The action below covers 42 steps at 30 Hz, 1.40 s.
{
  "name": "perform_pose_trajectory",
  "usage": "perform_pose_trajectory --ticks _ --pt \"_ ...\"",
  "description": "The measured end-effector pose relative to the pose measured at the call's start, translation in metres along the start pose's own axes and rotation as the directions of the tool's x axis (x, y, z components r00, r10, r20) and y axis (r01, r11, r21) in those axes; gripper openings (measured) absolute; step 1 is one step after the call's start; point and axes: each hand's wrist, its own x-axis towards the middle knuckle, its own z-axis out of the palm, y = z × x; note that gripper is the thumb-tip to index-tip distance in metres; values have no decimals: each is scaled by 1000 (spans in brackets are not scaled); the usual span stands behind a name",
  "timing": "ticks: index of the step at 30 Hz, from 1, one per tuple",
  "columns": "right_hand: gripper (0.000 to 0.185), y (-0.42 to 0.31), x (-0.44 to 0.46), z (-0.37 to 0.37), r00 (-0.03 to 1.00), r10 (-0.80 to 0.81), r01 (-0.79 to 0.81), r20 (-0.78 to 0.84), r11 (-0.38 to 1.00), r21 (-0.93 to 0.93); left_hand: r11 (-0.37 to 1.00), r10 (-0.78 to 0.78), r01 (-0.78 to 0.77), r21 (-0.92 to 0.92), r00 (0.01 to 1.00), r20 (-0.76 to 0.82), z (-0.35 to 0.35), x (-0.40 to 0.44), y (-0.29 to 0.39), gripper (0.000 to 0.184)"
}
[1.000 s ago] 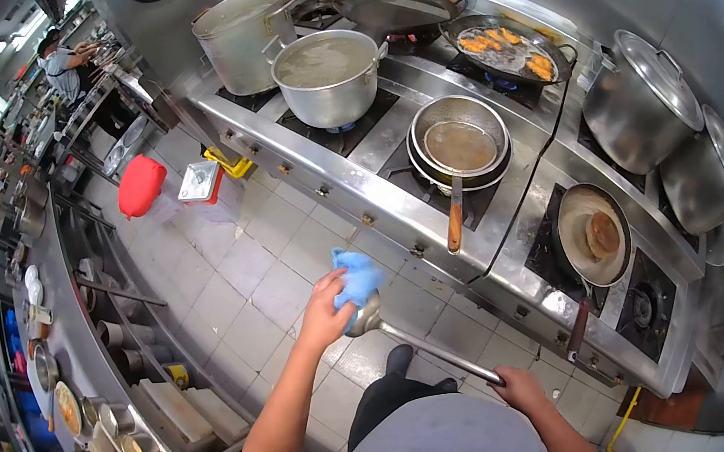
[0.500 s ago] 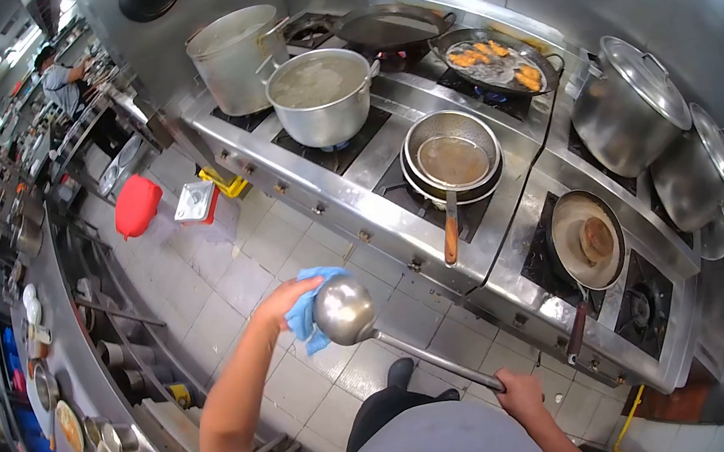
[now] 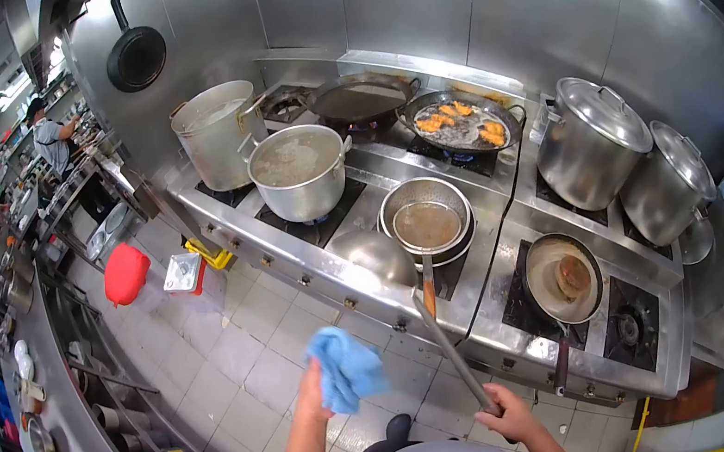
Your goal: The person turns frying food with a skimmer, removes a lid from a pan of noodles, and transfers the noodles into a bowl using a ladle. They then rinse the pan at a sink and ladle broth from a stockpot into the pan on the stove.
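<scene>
My right hand [image 3: 508, 414] is closed around the end of the long metal handle of a large ladle [image 3: 375, 260]. The ladle's rounded bowl is raised toward the stove front, left of a strainer [image 3: 426, 219] with a wooden handle that sits in a pan. In my left hand [image 3: 310, 393] is a crumpled blue cloth [image 3: 346, 369], held over the floor and apart from the ladle. The cloth hides most of that hand's fingers.
On the stove [image 3: 479, 321] stand a pot of liquid [image 3: 300, 174], a taller pot [image 3: 218, 140], a wok with frying pieces [image 3: 464, 125], a frying pan [image 3: 562, 280] and lidded pots [image 3: 593, 145]. A counter [image 3: 16, 324] runs along the left. A person [image 3: 53, 146] stands far back.
The ladle has swung up and away from the cloth, toward the stove. My left hand with the cloth has dropped lower. The camera view has tilted up.
</scene>
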Motion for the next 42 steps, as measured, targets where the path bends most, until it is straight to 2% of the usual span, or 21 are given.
perform_pose_trajectory --ticks 1,2,3,4,6,7,9,13,15,17,19,21,23,25,27,29,31,34,36,38,42 --pt "52 -8 -5 -8 977 204 -211 56 958 195 964 26 -32 -263 999 -26 8 3 15 59" --pt "62 -14 -3 -18 954 221 -268 203 932 244 961 113 -127 -247 991 -69 14 5 31 60" --pt "62 -26 -1 -28 953 225 -272 204 930 246 949 197 -218 -226 974 -112 19 9 46 62" --pt "58 -40 1 -37 927 202 -319 316 868 380 950 192 -215 -225 974 -118 24 13 60 62" --pt "52 -51 4 -47 872 132 -403 472 742 536 907 320 -346 -239 937 -141 31 22 88 58" --pt "52 -48 4 -47 865 130 -409 485 742 531 904 325 -355 -238 933 -155 36 29 98 58" --pt "51 -44 5 -43 817 127 -510 563 616 601 873 374 -400 -279 916 -143 52 46 108 51" --pt "53 -57 13 -24 756 143 -564 639 638 525 863 504 -499 80 860 -77 79 91 100 38" --pt "54 -57 19 -15 717 113 -522 688 741 423 831 556 -554 53 831 -15 89 107 97 32" --pt "51 -58 21 -14 718 107 -504 688 761 408 824 565 -561 75 823 -58 96 114 89 28" --pt "47 -52 21 -14 714 165 -529 681 764 370 861 496 -508 -20 848 -190 101 113 77 28" --pt "46 -48 21 -11 718 161 -526 678 763 376 865 462 -489 -112 864 -200 106 110 66 29" --pt "44 -44 26 -4 720 153 -522 677 763 382 896 269 -333 -293 933 -240 109 103 58 28" --pt "40 -40 34 3 721 109 -508 684 754 415 896 249 -311 -318 943 -220 118 96 49 27" --pt "38 -45 48 10 715 109 -553 691 694 462 921 20 -25 -389 1000 -16 136 76 38 28" --pt "37 -50 53 12 712 102 -585 694 634 507 923 75 -81 -377 997 -30 156 62 31 29" --pt "30 -55 53 7 714 90 -621 694 538 570 947 95 -116 -298 992 -83 163 52 21 25" --pt "22 -54 59 7 760 -10 -579 650 443 684 989 46 -44 -144 999 9 169 36 -20 25" --pt "20 -62 62 6 821 3 -505 571 472 723 998 47 -44 -41 996 78 167 22 -42 26" --pt "18 -69 59 -6 897 36 -379 440 575 725 961 101 -140 239 980 170 174 4 -52 31" --pt "13 -70 34 -50 957 23 -250 289 573 781 895 70 -214 391 934 351 146 4 -62 36"
